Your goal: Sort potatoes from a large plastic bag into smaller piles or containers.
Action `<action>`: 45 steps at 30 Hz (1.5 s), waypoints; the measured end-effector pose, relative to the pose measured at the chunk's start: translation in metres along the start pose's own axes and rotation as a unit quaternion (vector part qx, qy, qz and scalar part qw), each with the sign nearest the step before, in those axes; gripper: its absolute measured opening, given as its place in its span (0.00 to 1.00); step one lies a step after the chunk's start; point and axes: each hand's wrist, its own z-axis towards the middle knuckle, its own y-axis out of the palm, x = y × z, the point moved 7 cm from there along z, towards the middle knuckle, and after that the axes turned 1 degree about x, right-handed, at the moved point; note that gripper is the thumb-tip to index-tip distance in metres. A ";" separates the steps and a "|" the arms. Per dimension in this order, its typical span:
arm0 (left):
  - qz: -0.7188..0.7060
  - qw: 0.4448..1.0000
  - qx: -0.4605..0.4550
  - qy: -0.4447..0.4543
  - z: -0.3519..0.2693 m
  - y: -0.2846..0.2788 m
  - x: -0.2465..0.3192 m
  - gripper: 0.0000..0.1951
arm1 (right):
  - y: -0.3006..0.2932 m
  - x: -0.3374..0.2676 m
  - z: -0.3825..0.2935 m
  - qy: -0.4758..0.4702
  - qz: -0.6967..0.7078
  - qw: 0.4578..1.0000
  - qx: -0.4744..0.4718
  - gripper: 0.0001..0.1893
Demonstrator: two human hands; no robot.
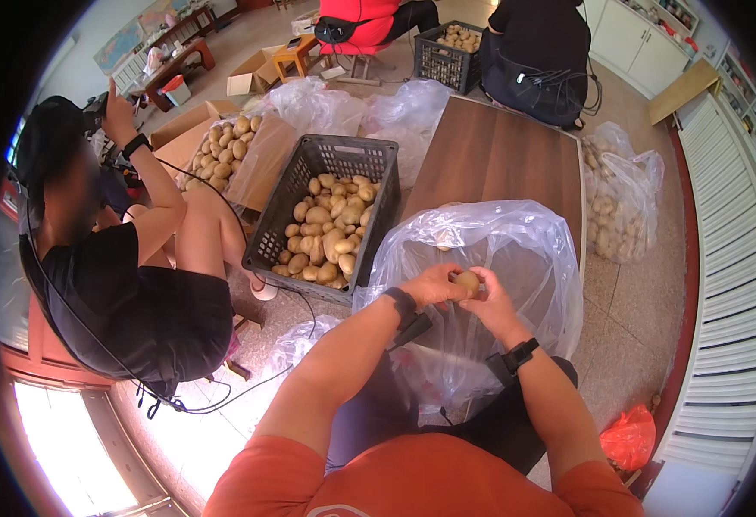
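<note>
Both hands meet around one potato (466,282) above the opening of a large clear plastic bag (546,258). My left hand (431,286) grips it from the left, and my right hand (493,304) has its fingers on it from the right. The bag lies wide open in front of me, over the near end of a brown wood-grain board (501,155). Another potato (444,244) shows behind the bag's far plastic fold. Left of the bag, a black plastic crate (378,150) holds many potatoes (333,226).
A person (119,278) in black sits at the left, one hand raised; a cable crosses the floor there. A cardboard box (261,161) of potatoes stands beyond. Two more people sit at the far end by another crate (446,68). A filled plastic bag (620,200) stands right of the board.
</note>
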 end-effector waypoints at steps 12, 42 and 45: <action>-0.288 0.922 0.236 0.108 -0.035 -0.090 0.013 0.20 | -0.007 0.016 0.001 -0.006 -0.049 0.999 0.019 0.40; -0.301 0.798 0.506 0.127 -0.068 -0.168 -0.028 0.13 | -0.009 0.024 -0.002 0.072 -0.094 0.992 0.029 0.36; -0.191 0.929 0.284 0.142 -0.038 -0.111 0.006 0.15 | -0.006 0.025 -0.001 0.068 -0.102 0.992 0.023 0.35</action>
